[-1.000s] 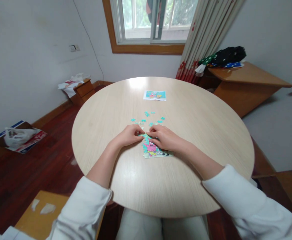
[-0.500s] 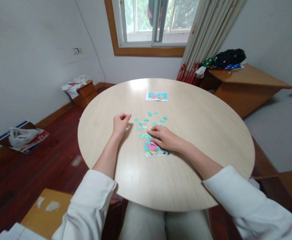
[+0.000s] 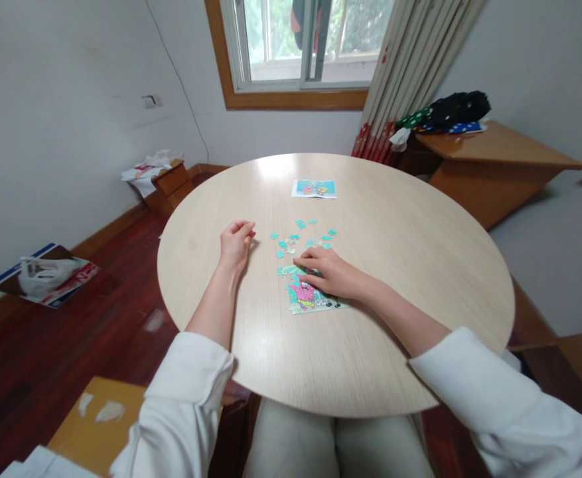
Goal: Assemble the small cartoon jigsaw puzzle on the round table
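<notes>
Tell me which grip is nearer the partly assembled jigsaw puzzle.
Right. The right grip covers part of the jigsaw puzzle; the left grip is apart, beyond its upper-left side.

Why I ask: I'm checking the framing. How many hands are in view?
2: the left hand, left of the loose pieces, and the right hand, over the puzzle, covering part of it. No other hands show.

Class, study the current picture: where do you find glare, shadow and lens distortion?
Head view: glare whitens the round table near its far edge; head view: a soft shadow falls beside the left hand; head view: the wooden furniture at right looks stretched.
</notes>
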Demonstrator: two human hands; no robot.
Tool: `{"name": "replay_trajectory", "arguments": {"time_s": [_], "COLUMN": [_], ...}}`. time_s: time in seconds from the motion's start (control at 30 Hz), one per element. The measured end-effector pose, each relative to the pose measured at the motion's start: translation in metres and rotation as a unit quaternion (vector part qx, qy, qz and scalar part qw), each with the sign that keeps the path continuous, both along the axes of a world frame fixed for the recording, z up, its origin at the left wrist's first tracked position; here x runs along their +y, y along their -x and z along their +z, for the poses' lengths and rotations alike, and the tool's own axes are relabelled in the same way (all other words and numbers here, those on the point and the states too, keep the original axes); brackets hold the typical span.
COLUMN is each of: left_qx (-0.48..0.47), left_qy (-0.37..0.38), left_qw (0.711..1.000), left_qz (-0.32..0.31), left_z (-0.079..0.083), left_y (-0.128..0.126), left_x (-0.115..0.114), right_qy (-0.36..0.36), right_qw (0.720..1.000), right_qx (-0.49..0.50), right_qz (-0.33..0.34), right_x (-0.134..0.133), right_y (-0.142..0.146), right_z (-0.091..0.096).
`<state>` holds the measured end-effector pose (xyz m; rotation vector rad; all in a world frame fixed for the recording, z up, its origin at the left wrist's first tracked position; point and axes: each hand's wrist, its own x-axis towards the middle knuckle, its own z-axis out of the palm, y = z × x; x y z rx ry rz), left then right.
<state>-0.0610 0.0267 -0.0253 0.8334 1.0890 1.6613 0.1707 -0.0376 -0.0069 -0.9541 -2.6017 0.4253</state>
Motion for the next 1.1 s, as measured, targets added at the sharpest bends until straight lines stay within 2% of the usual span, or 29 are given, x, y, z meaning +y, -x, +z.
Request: {"name": "replay_trajectory", "arguments": {"time_s": [0.07,0.17,0.3,0.5,0.6,0.73,0.93,1.1], "left_qx": [-0.018,-0.039,-0.079,-0.131,-0.163,-0.181,-0.192,-0.205], "left_qy": [0.007,0.021,0.023,0.022,0.029,0.041,0.045,0.053], "left_qw": [1.000,0.999,0.997,0.991,0.986,0.982,0.980,0.977], "left_qz": [-0.005,-0.009,-0.006,0.011,0.018,0.019,0.029,0.025], "left_z": [0.000,0.000,0.000,0.003,0.004,0.005,0.004,0.004], "left_y": [0.001,0.002,0.004,0.005,0.004,0.005,0.007,0.007], "left_x": [0.001,0.001,0.002,0.001,0.001,0.001,0.003,0.004], "right_qy": [-0.004,-0.024,-0.046,-0.059,-0.064,-0.078,-0.072,-0.041], "right_qw": [0.999,0.992,0.970,0.937,0.936,0.943,0.959,0.972], "right_qx": [0.033,0.086,0.127,0.138,0.134,0.139,0.164,0.117], "right_qz": [-0.018,-0.090,-0.203,-0.316,-0.320,-0.291,-0.220,-0.199], "right_x": [0.004,0.013,0.031,0.058,0.065,0.066,0.059,0.053], "right_y": [-0.003,-0.013,-0.036,-0.061,-0.063,-0.062,-0.057,-0.053], "right_z": [-0.001,-0.003,-0.011,-0.030,-0.037,-0.040,-0.037,-0.033]}}
